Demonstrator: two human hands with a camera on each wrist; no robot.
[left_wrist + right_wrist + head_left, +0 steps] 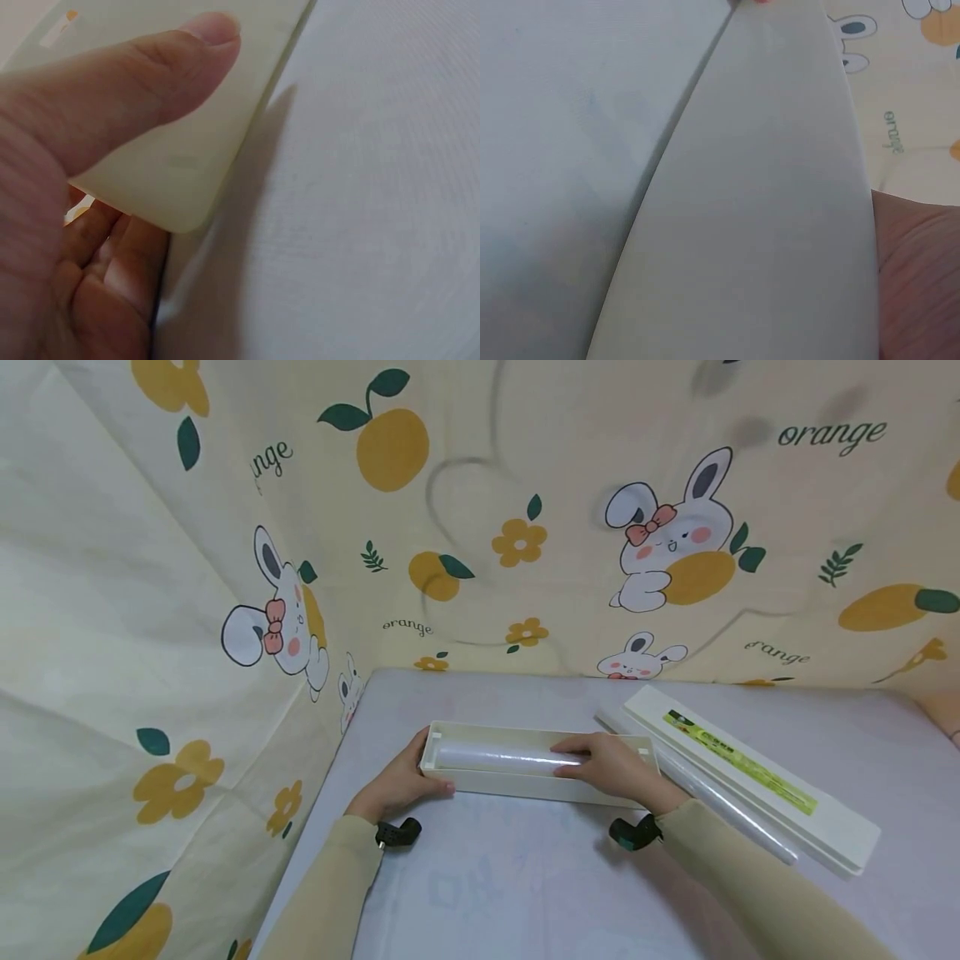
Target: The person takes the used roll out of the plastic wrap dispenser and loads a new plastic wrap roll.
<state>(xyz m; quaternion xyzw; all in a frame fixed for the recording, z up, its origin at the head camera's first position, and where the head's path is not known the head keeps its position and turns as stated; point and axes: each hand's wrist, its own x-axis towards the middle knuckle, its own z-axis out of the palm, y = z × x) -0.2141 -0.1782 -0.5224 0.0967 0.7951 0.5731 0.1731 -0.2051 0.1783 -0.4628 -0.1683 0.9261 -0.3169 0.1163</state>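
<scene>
A long white plastic wrap dispenser box [510,787] lies with its top uncovered, and a clear roll of plastic wrap [487,757] rests inside. My left hand [397,787] grips the box's left end, thumb along the front wall; the left wrist view shows the thumb [165,75] flat on the box [202,150] and the other fingers behind its end. With the right hand [615,766] I reach over the right part of the box and hold the roll between thumb and fingers. In the right wrist view the box wall [757,187] hides most of that hand [922,277].
To the right lies a long white lid [832,827] with a green and yellow label [738,760]. A clear strip [742,818] lies alongside it, partly behind my right forearm. A patterned cloth [465,485] with rabbits and oranges walls off the back and left of the table [510,885].
</scene>
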